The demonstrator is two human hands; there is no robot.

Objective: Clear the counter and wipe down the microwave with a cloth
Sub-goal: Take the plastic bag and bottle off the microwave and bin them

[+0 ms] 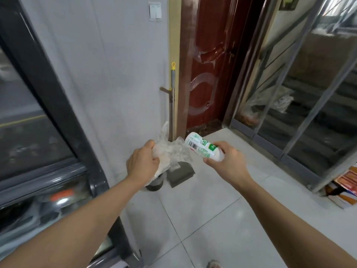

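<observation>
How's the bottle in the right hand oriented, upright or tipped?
Tipped. The bottle lies nearly sideways in the right hand, base pointing up-left toward the door, neck buried in the fingers.

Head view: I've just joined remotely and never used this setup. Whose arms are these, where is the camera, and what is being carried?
There is no machine here. A person wears one wide-angle camera on the head, looking forward and down, so both bare arms reach in from the bottom edge. The left hand grips a crumpled clear plastic bag. The right hand holds a white bottle with a green label, tilted, its base pointing up and left. Below the hands is a white tiled floor. Ahead, a long-handled dustpan stands against the wall beside a red-brown door. No counter or microwave can be clearly made out.
</observation>
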